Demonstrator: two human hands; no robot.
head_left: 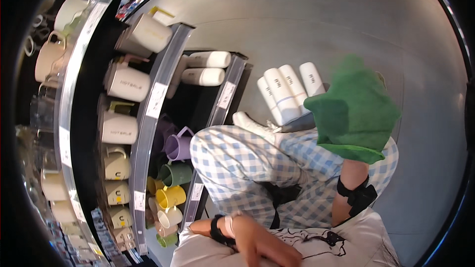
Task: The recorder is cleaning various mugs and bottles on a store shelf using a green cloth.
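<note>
A person sits on a grey, smooth floor (316, 24), legs folded in blue-and-white checked cloth trousers (230, 160). A green, pointed-edged cloth covering (356, 106) envelops the end of the right forearm (353, 174), above a black wrist strap (357, 195); it conceals the right hand, so whether its fingers are spread, closed or holding something cannot be told. The left hand (267, 247) lies low before the white printed shirt (341, 242); its fingers are blurred and partly cut off by the lower edge, and their spread or grip cannot be told. The green covering is right of centre, above the knees. Just to its left, on the floor, are four white cylindrical bottles (278, 85), three side by side and one slightly apart. At left, grey-edged shelving (171, 57) carries a purple mug (179, 147) and a yellow mug (170, 198).
</note>
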